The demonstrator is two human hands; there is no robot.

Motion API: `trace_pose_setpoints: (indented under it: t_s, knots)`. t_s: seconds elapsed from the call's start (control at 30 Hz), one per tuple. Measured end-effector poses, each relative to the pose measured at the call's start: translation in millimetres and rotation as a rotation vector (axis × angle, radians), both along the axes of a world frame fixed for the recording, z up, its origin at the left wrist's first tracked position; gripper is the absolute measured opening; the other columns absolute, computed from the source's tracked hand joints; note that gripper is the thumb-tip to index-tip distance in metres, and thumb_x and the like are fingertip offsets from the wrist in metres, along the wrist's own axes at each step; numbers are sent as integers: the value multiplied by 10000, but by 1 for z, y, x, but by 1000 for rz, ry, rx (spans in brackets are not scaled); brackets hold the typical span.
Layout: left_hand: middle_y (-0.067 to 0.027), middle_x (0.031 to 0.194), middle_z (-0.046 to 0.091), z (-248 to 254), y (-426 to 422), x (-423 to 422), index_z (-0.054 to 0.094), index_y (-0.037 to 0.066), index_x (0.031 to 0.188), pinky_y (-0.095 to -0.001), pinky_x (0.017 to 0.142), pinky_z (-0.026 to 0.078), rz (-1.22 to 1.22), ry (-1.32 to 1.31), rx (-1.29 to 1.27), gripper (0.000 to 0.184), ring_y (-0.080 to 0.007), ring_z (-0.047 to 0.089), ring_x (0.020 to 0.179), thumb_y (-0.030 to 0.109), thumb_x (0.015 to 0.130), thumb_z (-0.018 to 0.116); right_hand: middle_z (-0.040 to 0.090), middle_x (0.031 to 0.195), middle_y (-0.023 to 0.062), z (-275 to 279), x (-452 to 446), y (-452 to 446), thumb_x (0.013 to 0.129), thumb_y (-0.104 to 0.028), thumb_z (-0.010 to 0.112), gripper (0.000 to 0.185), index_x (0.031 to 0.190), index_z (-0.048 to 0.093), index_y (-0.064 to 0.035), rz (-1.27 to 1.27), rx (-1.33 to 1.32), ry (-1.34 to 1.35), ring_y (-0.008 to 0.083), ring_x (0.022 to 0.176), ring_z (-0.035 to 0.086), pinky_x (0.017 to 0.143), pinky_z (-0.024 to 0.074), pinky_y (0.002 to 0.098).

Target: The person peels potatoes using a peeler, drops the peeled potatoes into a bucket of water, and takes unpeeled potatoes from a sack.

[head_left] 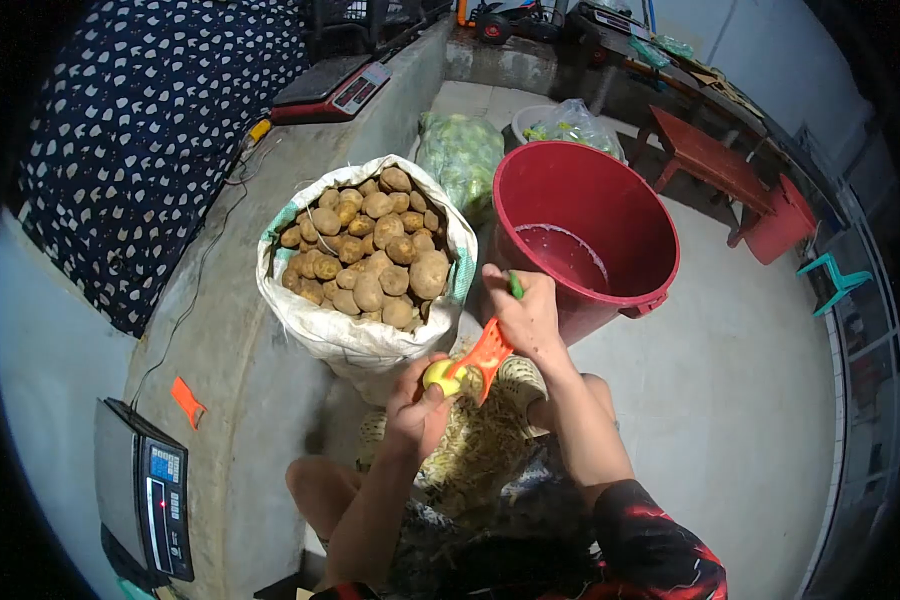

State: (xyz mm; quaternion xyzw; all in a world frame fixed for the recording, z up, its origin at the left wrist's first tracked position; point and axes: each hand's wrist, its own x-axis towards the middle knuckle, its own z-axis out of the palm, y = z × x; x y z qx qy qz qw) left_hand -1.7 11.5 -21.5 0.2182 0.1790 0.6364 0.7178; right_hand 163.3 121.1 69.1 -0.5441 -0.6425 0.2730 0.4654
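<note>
My left hand point(416, 408) is closed around a pale yellow peeled potato point(436, 377). An orange peeler point(489, 348) is gripped in my right hand point(528, 312), its head at the potato; a green end sticks out above the fist. Whether the blade touches the potato is hard to make out. Below both hands, a heap of peelings point(467, 440) lies on the floor between my feet. Just beyond them stands an open white sack point(320, 335) full of unpeeled potatoes point(370, 245).
A large red tub point(590, 295) with some liquid inside stands right of the sack. Behind are bags of green vegetables point(460, 150). On the left ledge are another orange peeler point(187, 402), a scale point(148, 490) and a red scale point(330, 90). A red bench point(705, 160) is at back right.
</note>
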Motion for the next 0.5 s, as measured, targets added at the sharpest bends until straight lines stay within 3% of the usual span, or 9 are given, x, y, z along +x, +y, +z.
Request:
trace_pose_setpoints:
  t_s: [0.07, 0.1, 0.17, 0.2, 0.27, 0.33, 0.37, 0.43, 0.5]
  knots:
    - [-144, 1170, 557, 5, -1, 5, 456, -37, 1284, -445, 987, 404, 12, 18, -22, 457, -246, 532, 1093, 95, 883, 632, 487, 526, 205, -12, 4, 7, 794, -182, 619, 259, 656, 589, 36, 19, 211, -221, 149, 464, 443, 491, 383, 366]
    - [-148, 1169, 556, 7, -2, 7, 457, -38, 1284, -449, 974, 408, 21, 33, -39, 461, -248, 533, 1080, 128, 892, 635, 487, 526, 205, -20, 6, 13, 794, -182, 619, 259, 656, 589, 36, 15, 208, -218, 149, 464, 443, 491, 383, 366]
    - [-148, 1175, 557, -9, 1, -1, 456, -37, 1285, -440, 961, 411, -22, -28, -2, 476, -247, 533, 1077, 160, 894, 642, 472, 518, 201, -29, 12, 26, 764, -162, 609, 235, 638, 570, 33, -169, 89, -157, 250, 433, 442, 481, 360, 384]
    - [-149, 1180, 557, -10, 4, -4, 455, -37, 1287, -432, 949, 415, -64, -87, 34, 494, -246, 534, 1074, 192, 896, 650, 450, 502, 191, -21, 13, 23, 777, -158, 614, 247, 628, 558, 31, -172, 9, -30, 335, 441, 430, 471, 339, 395]
    - [-146, 1178, 557, -14, 3, -1, 457, -36, 1285, -417, 929, 419, -35, -103, -24, 507, -243, 535, 1065, 220, 894, 656, 446, 505, 183, -21, 13, 19, 828, -183, 621, 296, 633, 559, 29, -123, 2, 11, 381, 467, 415, 471, 332, 390]
    - [-144, 1176, 558, -4, 2, 6, 459, -34, 1282, -403, 909, 423, -5, -122, -87, 522, -241, 535, 1056, 247, 892, 662, 393, 454, 149, -17, -2, 11, 905, -243, 626, 438, 568, 506, 10, -16, 426, 8, 205, 401, 303, 434, 251, 357]
    - [-130, 1176, 565, 2, 0, 8, 465, -27, 1289, -373, 888, 409, 2, -52, -61, 512, -239, 532, 1058, 280, 912, 623, 405, 471, 160, -21, 0, 14, 903, -221, 622, 416, 577, 513, 13, -32, 576, -175, 216, 399, 324, 438, 262, 363]
    - [-116, 1175, 573, 0, -2, 9, 471, -21, 1296, -344, 867, 396, 7, 20, -33, 506, -238, 528, 1060, 313, 932, 584, 409, 477, 162, -29, 7, 23, 902, -225, 623, 416, 580, 511, 15, -110, 443, -124, 216, 407, 326, 441, 268, 366]
    - [-124, 1111, 572, -10, 2, 9, 484, -18, 1267, -320, 843, 394, 47, -131, -155, 548, -229, 523, 1002, 398, 925, 583, 378, 476, 124, -33, 16, 31, 906, -249, 620, 449, 580, 467, 19, -233, 262, -77, 172, 436, 326, 449, 276, 363]
